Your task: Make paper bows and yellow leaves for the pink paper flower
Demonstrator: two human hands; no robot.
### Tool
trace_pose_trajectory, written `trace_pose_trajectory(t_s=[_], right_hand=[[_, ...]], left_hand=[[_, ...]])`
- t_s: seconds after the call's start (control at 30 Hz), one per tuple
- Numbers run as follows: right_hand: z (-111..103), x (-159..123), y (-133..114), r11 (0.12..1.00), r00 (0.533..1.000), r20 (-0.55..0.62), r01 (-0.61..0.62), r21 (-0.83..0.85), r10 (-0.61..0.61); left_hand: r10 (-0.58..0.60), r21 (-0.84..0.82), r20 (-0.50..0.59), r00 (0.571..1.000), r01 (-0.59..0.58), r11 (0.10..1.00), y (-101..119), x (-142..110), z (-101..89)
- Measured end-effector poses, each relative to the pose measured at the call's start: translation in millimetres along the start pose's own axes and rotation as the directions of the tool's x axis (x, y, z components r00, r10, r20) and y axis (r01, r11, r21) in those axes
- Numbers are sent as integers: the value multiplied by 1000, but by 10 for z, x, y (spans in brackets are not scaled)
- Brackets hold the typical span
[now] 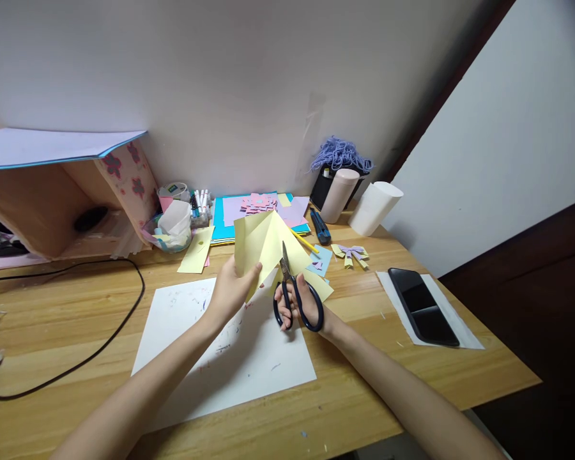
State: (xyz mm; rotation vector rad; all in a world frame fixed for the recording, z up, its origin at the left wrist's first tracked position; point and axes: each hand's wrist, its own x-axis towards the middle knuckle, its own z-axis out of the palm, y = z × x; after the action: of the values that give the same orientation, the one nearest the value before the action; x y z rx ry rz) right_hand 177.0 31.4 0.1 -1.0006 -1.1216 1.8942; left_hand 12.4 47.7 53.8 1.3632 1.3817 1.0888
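My left hand (234, 287) pinches a creased sheet of pale yellow paper (263, 239), thumb in front and fingers hidden behind it. The paper stands up off the desk, folded into slanting panels. In my right hand (299, 303) are black-handled scissors (285, 265), my thumb and fingers through the loops. Their blades point up against the lower right part of the paper; whether they are cutting into it I cannot tell. Below both hands lies a white sheet (211, 377) with scattered coloured marks.
Behind the paper are coloured sheets (218, 220) with pink cut pieces (259, 203). A blue utility knife (320, 227) and a paper bow (351, 254) lie to the right, then a phone (424, 306). On the left are a box (131, 185) and a black cable (141, 287).
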Motion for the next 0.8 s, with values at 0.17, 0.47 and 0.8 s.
trace_pose_trajectory(t_s=[0.17, 0.47, 0.8], right_hand=[[-8, -19, 28, 999, 999, -5, 34, -25, -34], [29, -54, 57, 996, 997, -60, 48, -69, -52], [82, -48, 47, 996, 994, -87, 67, -50, -72]], left_hand=[[17, 12, 4, 1000, -17, 1000, -10, -2, -7], [14, 20, 10, 1000, -14, 1000, 12, -7, -2], [-17, -23, -6, 1000, 17, 1000, 51, -25, 4]])
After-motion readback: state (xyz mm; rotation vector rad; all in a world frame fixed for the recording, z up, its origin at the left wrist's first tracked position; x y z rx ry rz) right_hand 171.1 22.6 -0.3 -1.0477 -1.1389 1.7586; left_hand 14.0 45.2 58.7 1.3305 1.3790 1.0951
